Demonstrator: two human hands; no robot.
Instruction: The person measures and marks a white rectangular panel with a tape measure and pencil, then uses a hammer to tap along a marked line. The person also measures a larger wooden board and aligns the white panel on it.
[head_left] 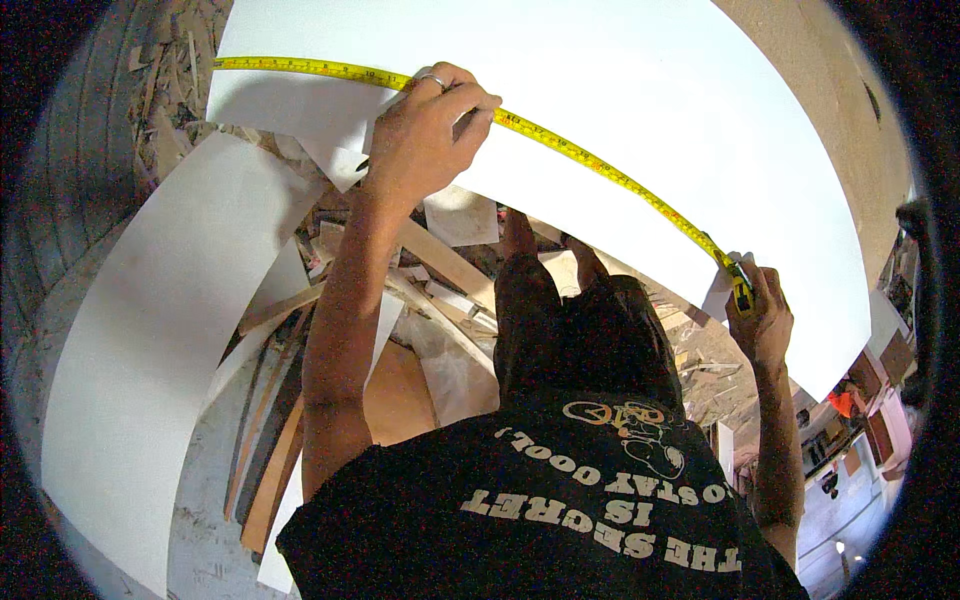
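A yellow tape measure's blade (600, 166) stretches across a large white board (640, 70), from its left edge to the tape measure's case (741, 290) at the right. My left hand (430, 130), with a ring on one finger, closes over the blade and presses it near the board's front edge. Part of the blade is hidden beneath this hand. My right hand (765, 315) is wrapped round the case, close to the board's near edge. A shadow falls on the board left of my left hand.
Another white panel (150, 330) leans at the left by a grey corrugated surface (75, 140). Wood offcuts (445, 265) and scraps lie on the floor below the board, around my legs. A brown board (400, 390) stands near my left arm. Assorted items (840, 440) lie at the far right.
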